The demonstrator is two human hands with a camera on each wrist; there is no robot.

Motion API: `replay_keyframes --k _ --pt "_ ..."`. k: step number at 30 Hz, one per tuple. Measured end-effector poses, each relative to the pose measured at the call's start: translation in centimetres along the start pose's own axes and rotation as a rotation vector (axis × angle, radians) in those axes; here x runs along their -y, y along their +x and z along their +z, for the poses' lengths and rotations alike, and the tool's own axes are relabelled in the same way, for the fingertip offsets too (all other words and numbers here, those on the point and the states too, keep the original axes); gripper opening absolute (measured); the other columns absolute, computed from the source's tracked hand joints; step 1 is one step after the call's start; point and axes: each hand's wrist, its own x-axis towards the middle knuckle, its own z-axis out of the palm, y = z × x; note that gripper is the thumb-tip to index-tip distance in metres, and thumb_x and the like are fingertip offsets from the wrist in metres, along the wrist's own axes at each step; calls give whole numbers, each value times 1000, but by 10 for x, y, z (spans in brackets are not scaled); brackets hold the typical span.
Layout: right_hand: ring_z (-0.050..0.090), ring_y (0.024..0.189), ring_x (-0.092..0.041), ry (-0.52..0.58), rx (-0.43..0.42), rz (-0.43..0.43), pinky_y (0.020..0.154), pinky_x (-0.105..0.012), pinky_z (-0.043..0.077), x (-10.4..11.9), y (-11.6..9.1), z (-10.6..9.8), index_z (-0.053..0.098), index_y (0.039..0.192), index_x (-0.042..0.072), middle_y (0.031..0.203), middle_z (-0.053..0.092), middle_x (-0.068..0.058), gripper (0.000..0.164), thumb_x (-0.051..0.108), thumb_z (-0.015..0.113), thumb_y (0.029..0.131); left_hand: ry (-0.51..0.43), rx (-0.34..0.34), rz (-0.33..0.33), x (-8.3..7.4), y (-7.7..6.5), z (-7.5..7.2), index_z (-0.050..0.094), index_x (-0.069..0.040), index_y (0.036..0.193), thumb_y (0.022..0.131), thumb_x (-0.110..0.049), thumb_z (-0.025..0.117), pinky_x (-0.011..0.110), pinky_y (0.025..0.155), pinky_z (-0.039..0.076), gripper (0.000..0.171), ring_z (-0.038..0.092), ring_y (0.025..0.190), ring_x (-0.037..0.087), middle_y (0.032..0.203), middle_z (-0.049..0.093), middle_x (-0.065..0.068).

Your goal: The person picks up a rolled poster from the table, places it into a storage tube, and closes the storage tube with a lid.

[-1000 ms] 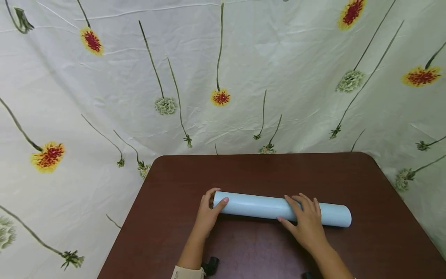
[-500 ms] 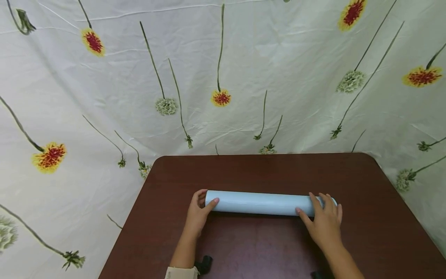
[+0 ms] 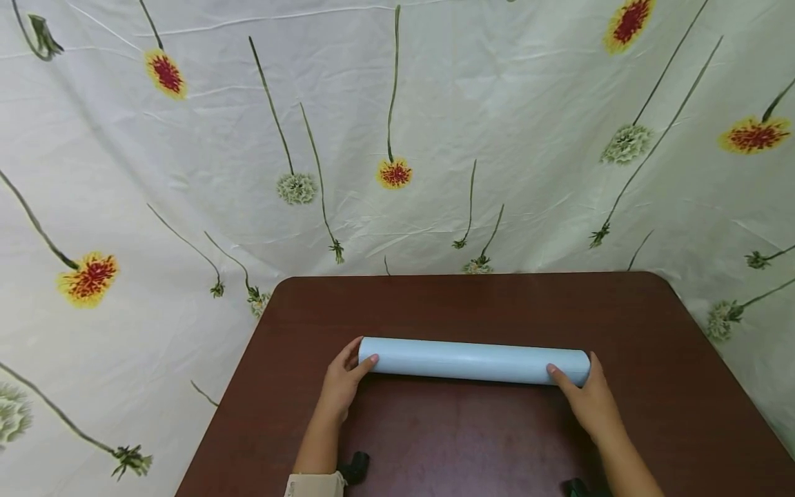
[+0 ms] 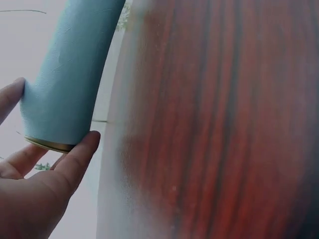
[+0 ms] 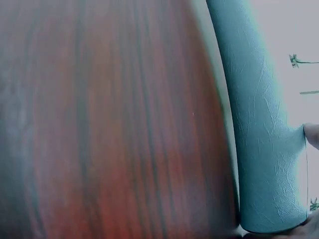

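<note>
A long light blue roll point(image 3: 462, 359) with a wrinkled, leather-like surface lies crosswise above the brown table. My left hand point(image 3: 339, 386) holds its left end, thumb on the near side and the other fingers behind and around the end. In the left wrist view the roll point(image 4: 70, 74) shows a gold-brown rim at that end, with my left hand point(image 4: 40, 194) touching both sides. My right hand point(image 3: 593, 404) holds the right end, thumb on the near side; its other fingers are mostly hidden. Only parts of that hand edge into the right wrist view beside the roll point(image 5: 264, 129).
Beneath the roll is a dark reddish-brown table point(image 3: 459, 435) with rounded far corners. Behind it hangs a white cloth point(image 3: 528, 124) printed with flowers. Black camera parts point(image 3: 356, 468) sit at the wrists.
The roll has shifted left and become more level. My left hand moved left with it. My right hand slid from the roll's middle part to its right end.
</note>
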Motion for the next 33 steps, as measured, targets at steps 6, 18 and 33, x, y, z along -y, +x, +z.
replay_keyframes --k 6,18,33 --pt "17 142 -53 45 38 -16 106 -67 26 -4 1 2 -19 153 17 158 5 -31 109 66 53 88 5 57 19 5 1 -1 30 -23 152 89 -42 67 53 116 27 76 32 145 28 156 34 11" --pt "18 140 -57 -29 58 -163 102 -70 27 -13 6 6 -18 154 18 157 9 -33 99 58 50 94 118 114 -29 10 0 -7 14 -37 155 94 -47 57 64 116 12 75 8 151 33 164 10 3" --pt "13 140 -58 -22 71 -199 103 -72 24 -16 6 7 -19 153 22 158 3 -32 94 56 47 96 104 144 -36 8 -2 -7 5 -39 155 94 -44 58 66 115 9 81 1 151 35 165 3 4"
